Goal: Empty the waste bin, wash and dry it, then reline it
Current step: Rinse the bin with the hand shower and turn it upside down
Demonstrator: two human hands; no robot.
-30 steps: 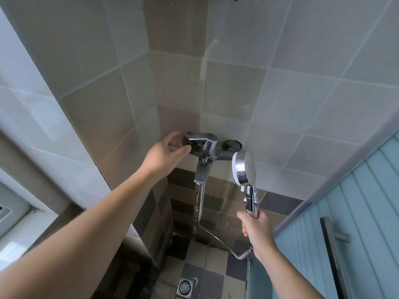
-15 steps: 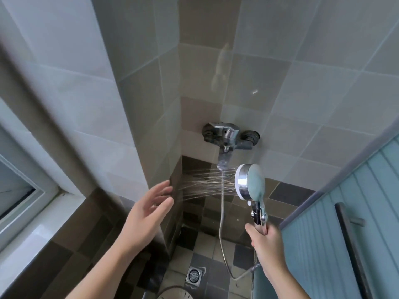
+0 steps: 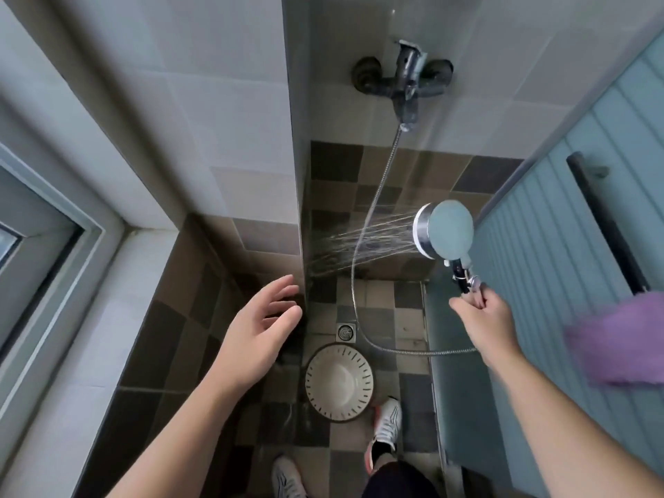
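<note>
The round white waste bin (image 3: pixel 339 383), slotted round its rim, stands upright and empty on the checkered floor in front of my feet. My right hand (image 3: pixel 485 318) grips the handle of a chrome shower head (image 3: pixel 442 229) held up at the right. Water sprays from it to the left onto the tiled wall corner, above the bin. My left hand (image 3: pixel 259 332) hovers open in the air, left of the bin and below the spray, holding nothing.
The wall tap (image 3: pixel 406 79) feeds a metal hose (image 3: pixel 370 213) that loops down past a floor drain (image 3: pixel 346 332). A purple towel (image 3: pixel 618 341) hangs on the blue door's bar at the right. A white window ledge (image 3: pixel 118 303) runs along the left.
My left hand left the tap lever and dropped down with its fingers spread. Water now sprays from the shower head. My view tilted down, bringing the bin and my feet into sight.
</note>
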